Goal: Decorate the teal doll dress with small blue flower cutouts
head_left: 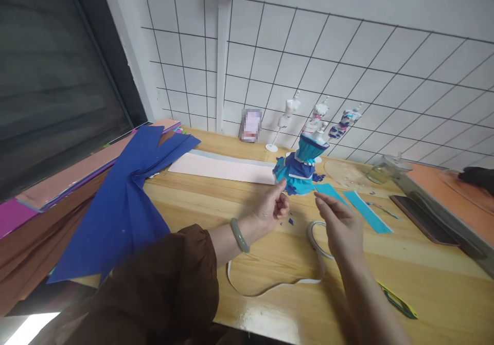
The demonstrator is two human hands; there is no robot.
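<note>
Turquoise and blue, the tiered dress (302,169) flares, left hand (271,209) half curled, right hand (342,225) pinched, any hold unclear.

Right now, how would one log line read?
left hand: beside teal-and-blue fabric miniature dress, contact unclear; right hand: near dress, grip unclear; white tape roll: on wooden table

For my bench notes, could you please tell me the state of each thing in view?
dress, on a form
left hand, fingers curled
right hand, fingertips pinched
blue cloth, spread, creased
tape roll, flat, partly unwound
teal strips, lying flat
yellow-green tool, lying flat
phone, upright
back forms, upright
jar, upright; lid unclear
</note>
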